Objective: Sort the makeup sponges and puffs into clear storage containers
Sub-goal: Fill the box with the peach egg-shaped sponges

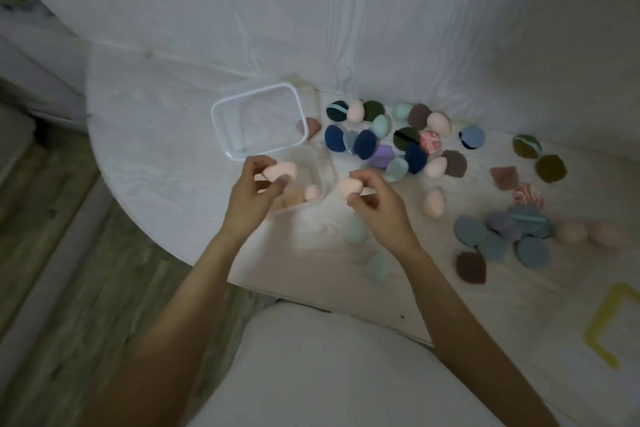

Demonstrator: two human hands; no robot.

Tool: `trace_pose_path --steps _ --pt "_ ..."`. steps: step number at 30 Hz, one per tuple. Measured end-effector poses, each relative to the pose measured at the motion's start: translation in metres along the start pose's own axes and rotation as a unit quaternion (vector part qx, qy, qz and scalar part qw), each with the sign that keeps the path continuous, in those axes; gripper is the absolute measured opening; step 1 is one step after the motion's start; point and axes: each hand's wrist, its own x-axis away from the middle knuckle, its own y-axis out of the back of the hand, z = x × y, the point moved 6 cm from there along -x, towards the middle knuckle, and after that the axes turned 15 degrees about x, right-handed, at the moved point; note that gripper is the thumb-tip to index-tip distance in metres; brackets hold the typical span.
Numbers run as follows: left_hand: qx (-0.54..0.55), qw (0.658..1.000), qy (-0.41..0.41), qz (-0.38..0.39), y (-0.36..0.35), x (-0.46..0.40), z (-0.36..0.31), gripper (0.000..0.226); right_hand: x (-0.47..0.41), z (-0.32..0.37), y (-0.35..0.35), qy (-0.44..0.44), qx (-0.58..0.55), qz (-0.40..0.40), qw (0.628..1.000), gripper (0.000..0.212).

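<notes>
My left hand pinches a peach makeup sponge above a clear container that holds two peach sponges. Just to its right, my right hand grips a second peach sponge. An empty clear container with a white rim stands behind. A heap of sponges and puffs in navy, green, mint, purple and peach lies to the right. Another peach sponge lies alone on the white table.
Several grey-blue puffs and a brown one lie at the right, with olive puffs behind. Two mint sponges sit under my right wrist. The table's rounded edge drops to a wooden floor on the left. A wall rises behind.
</notes>
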Motion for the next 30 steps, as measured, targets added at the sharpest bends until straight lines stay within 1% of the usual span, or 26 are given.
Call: trace_pose_path --steps 1,2,3,4,5,6,9,12,15,18,19,23,25,28,30 --pt "-0.028 1.0 -0.011 -0.005 0.014 -0.004 0.001 0.018 -0.005 0.008 -0.008 0.012 0.001 0.007 1.0 0.027" --pt "-0.09 0.995 -0.04 -0.001 0.029 -0.01 -0.001 0.014 -0.009 0.017 -0.018 0.022 0.0 0.013 1.0 0.026" --pt "-0.188 0.979 -0.084 0.016 0.039 -0.016 -0.003 0.014 -0.013 0.023 -0.026 0.025 0.003 0.019 0.999 0.026" --pt "-0.292 0.947 -0.131 0.04 0.045 -0.021 -0.003 0.016 -0.016 0.026 -0.031 0.025 0.006 0.022 0.999 0.027" --pt "-0.372 0.91 -0.168 0.066 0.048 -0.026 -0.001 0.02 -0.019 0.029 -0.036 0.022 0.008 0.023 0.999 0.027" --pt "-0.421 0.883 -0.185 0.093 0.052 -0.032 0.002 0.024 -0.021 0.032 -0.042 0.016 0.004 0.023 1.0 0.027" --pt "-0.485 0.839 -0.19 0.156 0.051 -0.043 0.012 0.031 -0.027 0.037 -0.054 -0.003 -0.004 0.022 1.0 0.029" --pt "-0.515 0.815 -0.193 0.183 0.046 -0.049 0.025 0.031 -0.034 0.043 -0.063 0.004 0.021 0.025 0.999 0.028" --pt "-0.519 0.811 -0.196 0.185 0.046 -0.054 0.032 0.03 -0.045 0.052 -0.072 0.025 0.069 0.018 0.997 0.027" --pt "-0.51 0.815 -0.215 0.17 0.048 -0.052 0.03 0.018 -0.057 0.061 -0.083 0.058 0.169 0.005 0.984 0.026" --pt "-0.507 0.817 -0.218 0.168 0.049 -0.051 0.03 0.019 -0.061 0.063 -0.088 0.065 0.202 0.005 0.977 0.026" --pt "-0.506 0.82 -0.201 0.173 0.052 -0.041 0.035 0.053 -0.072 0.071 -0.111 0.109 0.33 0.009 0.938 0.026" --pt "-0.499 0.826 -0.2 0.169 0.053 -0.035 0.038 0.06 -0.075 0.071 -0.123 0.12 0.371 0.021 0.92 0.023" --pt "-0.477 0.842 -0.2 0.154 0.055 -0.031 0.039 0.066 -0.078 0.067 -0.137 0.109 0.389 0.047 0.914 0.021" --pt "-0.473 0.845 -0.204 0.145 0.055 -0.029 0.039 0.07 -0.079 0.065 -0.141 0.102 0.397 0.056 0.911 0.021"
